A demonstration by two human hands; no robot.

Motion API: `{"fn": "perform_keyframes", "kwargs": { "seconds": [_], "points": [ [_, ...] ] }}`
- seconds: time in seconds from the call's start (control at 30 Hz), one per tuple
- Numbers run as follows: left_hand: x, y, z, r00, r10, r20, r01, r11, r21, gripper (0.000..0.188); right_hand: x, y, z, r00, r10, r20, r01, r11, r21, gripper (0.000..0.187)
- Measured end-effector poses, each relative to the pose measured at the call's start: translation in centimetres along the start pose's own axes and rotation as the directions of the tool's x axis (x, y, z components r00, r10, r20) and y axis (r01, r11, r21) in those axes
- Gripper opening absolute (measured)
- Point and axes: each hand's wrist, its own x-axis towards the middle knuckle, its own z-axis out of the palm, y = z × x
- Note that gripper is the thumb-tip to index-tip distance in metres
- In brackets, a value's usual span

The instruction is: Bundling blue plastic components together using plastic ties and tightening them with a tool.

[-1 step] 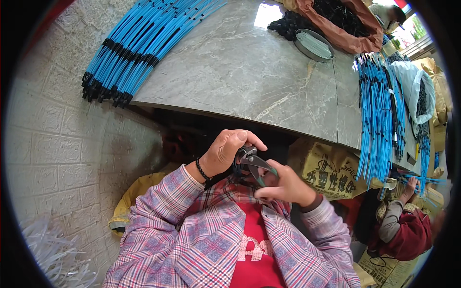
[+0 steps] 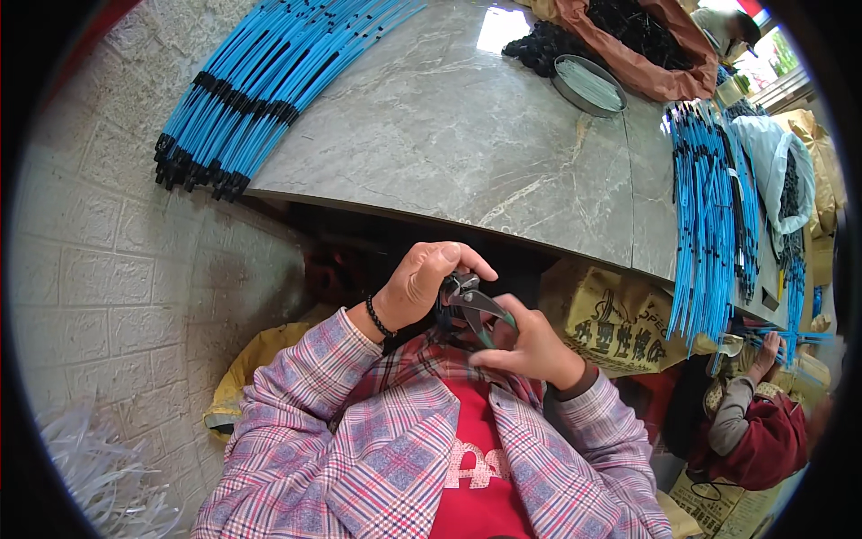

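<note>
In front of my chest, my right hand (image 2: 534, 349) grips hand pruners (image 2: 480, 305) with green-edged handles, its thumb along the lower handle. The dark metal head of the pruners points up and left, towards my left hand (image 2: 431, 280). That hand, with a black bead bracelet at the wrist, has its thumb over its curled fingers and one finger stretched out over the head of the pruners. Something small and dark sits under these fingers; what it is cannot be made out.
Blue strips with black ends (image 2: 233, 108) lie bundled on the grey stone-look table (image 2: 431, 135). More blue strips (image 2: 705, 216) hang over its right side. A round metal tray (image 2: 588, 85) and an orange sack (image 2: 660, 76) stand at the back. A person in red (image 2: 763, 436) works at right.
My right hand and wrist have shifted slightly left with the pruners' handles. My left hand has hardly moved.
</note>
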Motion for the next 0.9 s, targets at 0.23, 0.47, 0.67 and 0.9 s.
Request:
{"fn": "perform_keyframes", "kwargs": {
  "seconds": [0.23, 0.47, 0.67, 0.9],
  "points": [
    [-0.1, 0.5, 0.0, 0.991, -0.114, -0.064, 0.112, 0.993, -0.040, 0.059, 1.2, 0.5, -0.6, 0.664, -0.718, -0.207, 0.312, 0.519, -0.796, 0.035],
    [-0.1, 0.7, 0.4, 0.989, -0.144, -0.044, 0.140, 0.988, -0.067, 0.059, -0.9, -5.8, -2.2, 0.826, -0.561, -0.050, 0.179, 0.344, -0.922, 0.037],
    [0.0, 0.7, 0.2, 0.990, -0.131, -0.054, 0.127, 0.990, -0.059, 0.059, -0.3, -4.9, -2.5, 0.853, -0.521, -0.001, 0.180, 0.295, -0.938, 0.037],
    [0.2, 0.4, 0.2, 0.990, -0.117, -0.073, 0.114, 0.992, -0.049, 0.059, 0.9, -1.8, -1.3, 0.783, -0.615, -0.092, 0.189, 0.376, -0.907, 0.035]
  ]
}}
